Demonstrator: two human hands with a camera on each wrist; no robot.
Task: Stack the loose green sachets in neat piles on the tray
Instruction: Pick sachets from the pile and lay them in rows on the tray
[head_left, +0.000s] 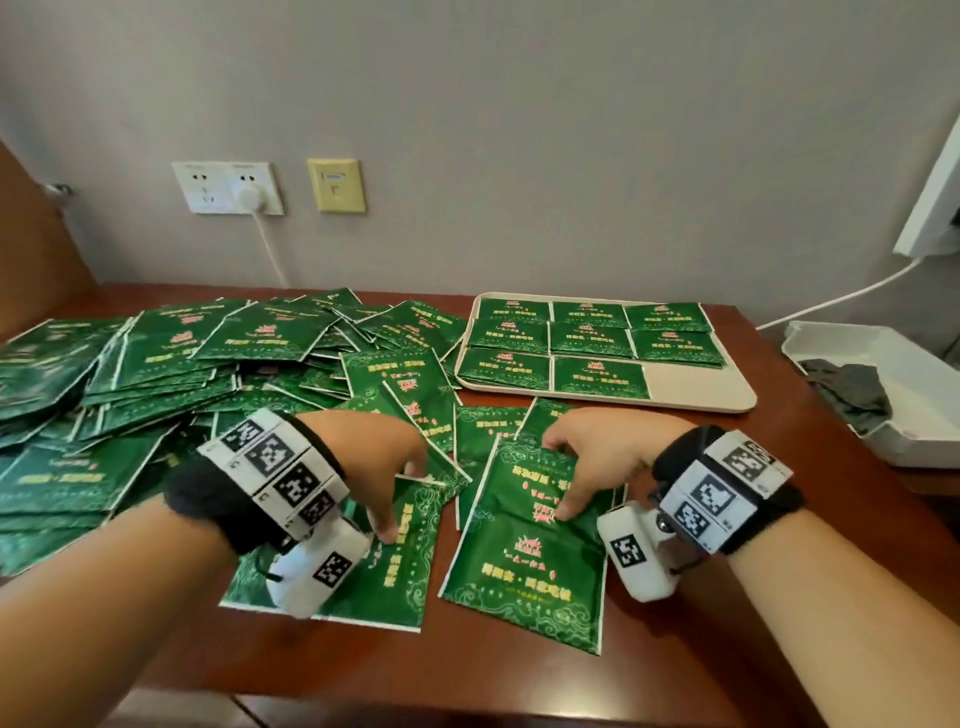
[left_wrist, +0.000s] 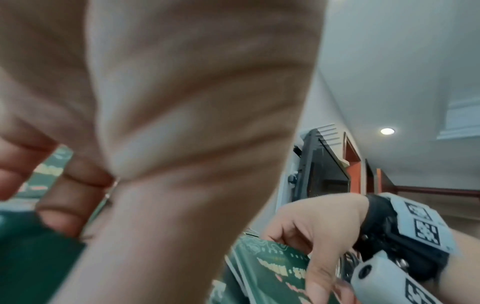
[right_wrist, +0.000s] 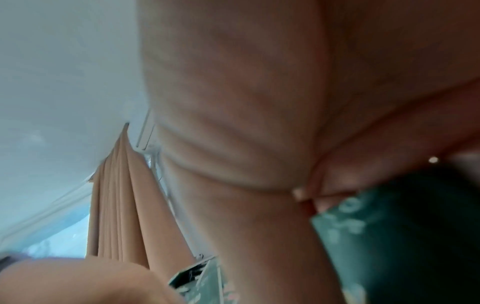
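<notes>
A big heap of loose green sachets covers the left and middle of the brown table. At the back right a beige tray holds several flat piles of sachets in rows, and its near right corner is bare. My left hand pinches one sachet lying near the front, thumb on its face and fingers curled over its far edge. My right hand pinches a second, creased sachet the same way, beside the first. The left wrist view shows that right hand on its sachet. In the right wrist view, a blurred green sachet lies under the palm.
A white bin with a dark cloth in it stands at the right table edge. Wall sockets with a plugged cable are behind the heap. A white cable runs behind the tray. Bare wood shows along the front.
</notes>
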